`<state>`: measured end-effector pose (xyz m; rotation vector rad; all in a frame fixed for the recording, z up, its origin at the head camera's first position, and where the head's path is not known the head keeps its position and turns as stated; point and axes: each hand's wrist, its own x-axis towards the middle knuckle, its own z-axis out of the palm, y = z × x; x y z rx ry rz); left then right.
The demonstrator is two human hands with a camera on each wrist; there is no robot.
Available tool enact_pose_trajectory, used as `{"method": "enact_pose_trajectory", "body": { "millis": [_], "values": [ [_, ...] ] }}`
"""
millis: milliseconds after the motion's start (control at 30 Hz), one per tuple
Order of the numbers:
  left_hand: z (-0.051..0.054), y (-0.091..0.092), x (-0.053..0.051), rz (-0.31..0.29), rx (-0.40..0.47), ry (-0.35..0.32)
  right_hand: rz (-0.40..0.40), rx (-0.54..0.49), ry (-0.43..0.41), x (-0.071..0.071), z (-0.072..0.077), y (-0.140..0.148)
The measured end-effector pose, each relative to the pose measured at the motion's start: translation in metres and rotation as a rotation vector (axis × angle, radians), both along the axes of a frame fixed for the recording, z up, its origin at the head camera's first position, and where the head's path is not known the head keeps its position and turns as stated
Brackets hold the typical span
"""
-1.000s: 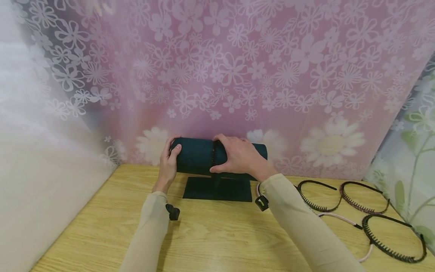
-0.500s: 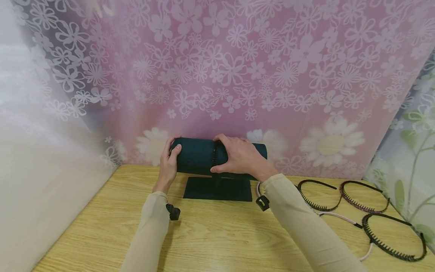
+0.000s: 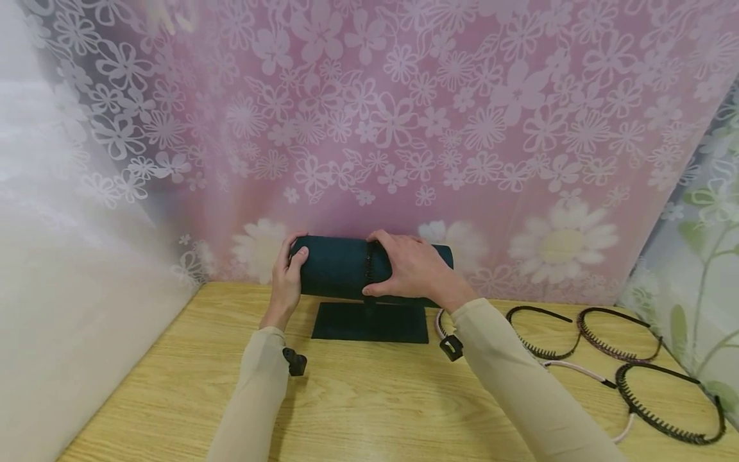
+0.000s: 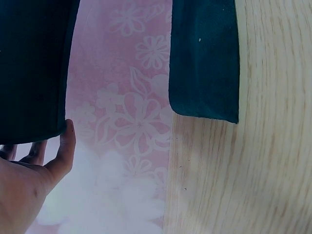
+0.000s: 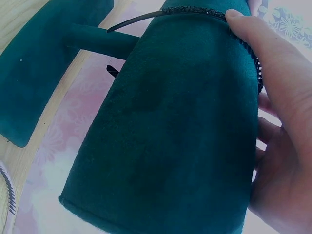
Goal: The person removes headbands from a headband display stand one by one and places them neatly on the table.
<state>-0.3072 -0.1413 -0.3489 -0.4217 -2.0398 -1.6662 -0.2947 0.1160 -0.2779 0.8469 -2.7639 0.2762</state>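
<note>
A dark green velvet display roll [image 3: 331,266] lies level on its stand, whose flat base [image 3: 369,324] rests on the wooden table. My left hand [image 3: 285,279] holds the roll's left end, thumb in front, with its fingers curled at the end in the left wrist view. Around the roll's middle sits a black toothed headband [image 3: 369,262]; its tapered tips hang free near the stem in the right wrist view. My right hand [image 3: 412,266] reaches over the roll and pinches this headband, with the thumb [image 5: 236,18] on its front. The farther fingertips are partly hidden.
Several headbands lie on the table [image 3: 358,410] at right: a black one [image 3: 537,350], a dark reddish one [image 3: 612,350], another black one [image 3: 658,423] and a pale pink one [image 3: 580,369]. Another pale one [image 3: 441,326] is partly behind the right wrist. A pink floral curtain [image 3: 369,128] hangs close behind.
The headband on the roll has slid slightly to the right together with my right hand. My left hand keeps its hold on the roll's end.
</note>
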Motion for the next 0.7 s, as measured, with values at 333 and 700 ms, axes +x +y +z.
{"method": "enact_pose_trajectory", "body": {
  "millis": [333, 700],
  "values": [
    [0.000, 0.000, 0.000, 0.005, -0.001, -0.012, -0.030, 0.012, -0.012, 0.002, 0.000, 0.007],
    [0.000, 0.000, 0.000, 0.016, -0.011, -0.014, -0.037, 0.007, -0.010, 0.003, -0.001, 0.016]
  ]
}}
